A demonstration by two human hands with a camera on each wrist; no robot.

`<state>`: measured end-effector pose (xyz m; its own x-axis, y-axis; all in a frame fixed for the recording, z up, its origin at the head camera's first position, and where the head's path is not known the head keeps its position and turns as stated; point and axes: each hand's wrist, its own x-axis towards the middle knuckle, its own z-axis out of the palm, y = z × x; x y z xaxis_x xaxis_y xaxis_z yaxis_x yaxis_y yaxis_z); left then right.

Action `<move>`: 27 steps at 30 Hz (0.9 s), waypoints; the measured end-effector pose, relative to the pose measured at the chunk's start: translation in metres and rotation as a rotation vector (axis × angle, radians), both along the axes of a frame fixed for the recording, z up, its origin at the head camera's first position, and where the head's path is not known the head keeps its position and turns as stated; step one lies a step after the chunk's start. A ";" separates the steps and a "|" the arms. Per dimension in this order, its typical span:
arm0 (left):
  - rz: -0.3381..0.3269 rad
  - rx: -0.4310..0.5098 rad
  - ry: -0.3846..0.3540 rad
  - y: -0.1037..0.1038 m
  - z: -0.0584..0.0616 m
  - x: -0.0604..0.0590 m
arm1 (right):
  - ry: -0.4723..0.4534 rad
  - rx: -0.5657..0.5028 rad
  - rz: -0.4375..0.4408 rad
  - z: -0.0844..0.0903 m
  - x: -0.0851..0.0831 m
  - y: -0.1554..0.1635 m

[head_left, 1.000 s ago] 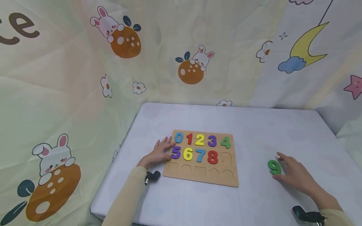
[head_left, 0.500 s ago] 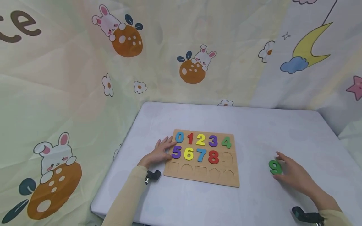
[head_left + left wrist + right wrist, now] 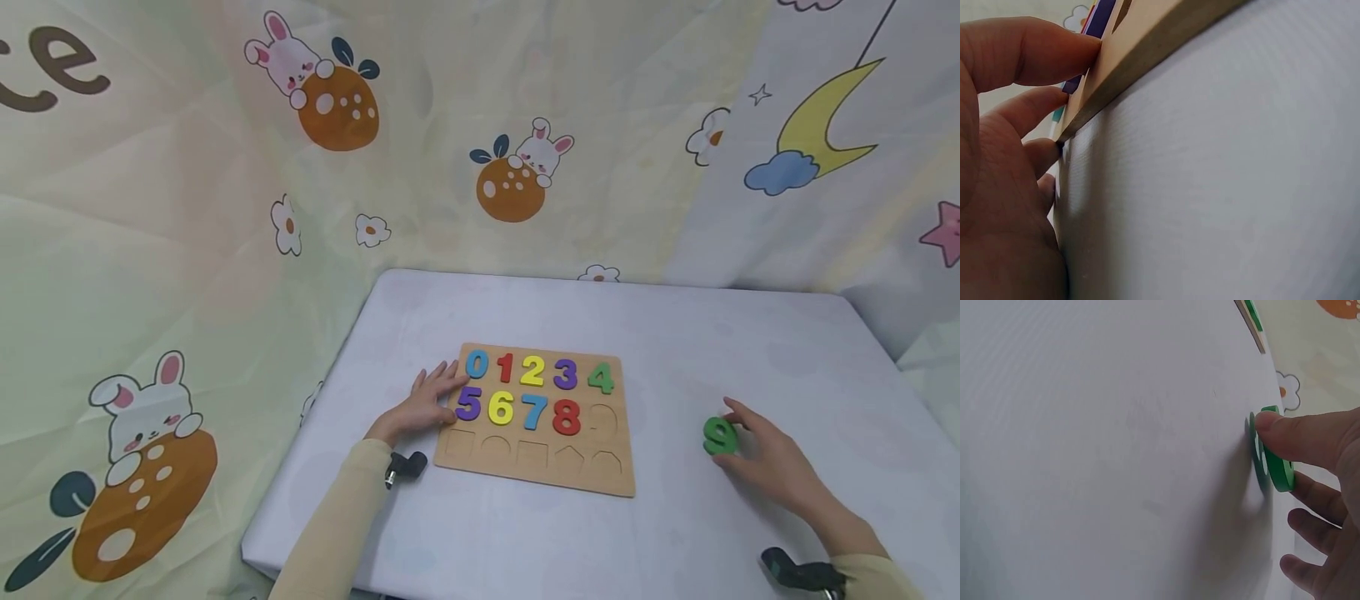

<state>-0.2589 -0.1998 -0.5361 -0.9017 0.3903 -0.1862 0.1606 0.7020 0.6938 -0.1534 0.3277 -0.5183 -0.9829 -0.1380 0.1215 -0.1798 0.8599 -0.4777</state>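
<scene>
A wooden number board (image 3: 472,454) lies on the table, with the coloured digits 0 to 8 set in it. My left hand (image 3: 420,407) rests at its left edge, fingers spread and thumb touching the board near the purple 5 (image 3: 468,404). To the right of the board, my right hand (image 3: 776,458) pinches a green number 9 (image 3: 720,437) between thumb and forefinger. In the right wrist view, the green 9 (image 3: 1280,469) is just off the cloth, with a dark shadow beside it. The other right fingers are apart from the piece.
The board has a 9-shaped recess (image 3: 602,421) at the right of the second row and several shape recesses along its bottom row. White cloth covers the table (image 3: 675,542). A printed fabric backdrop (image 3: 420,167) stands behind and to the left.
My right hand has moved slightly left and away from me, and the green 9 has come along in its pinch. My left hand has stayed on the board's edge.
</scene>
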 end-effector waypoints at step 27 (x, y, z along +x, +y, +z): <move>-0.004 -0.012 0.007 -0.001 -0.001 0.000 | 0.011 -0.076 0.111 -0.008 -0.029 -0.081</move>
<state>-0.2592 -0.2004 -0.5369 -0.9016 0.3913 -0.1844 0.1680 0.7096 0.6842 -0.1825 0.2469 -0.5266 -0.9605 -0.2363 0.1468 -0.2780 0.7958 -0.5379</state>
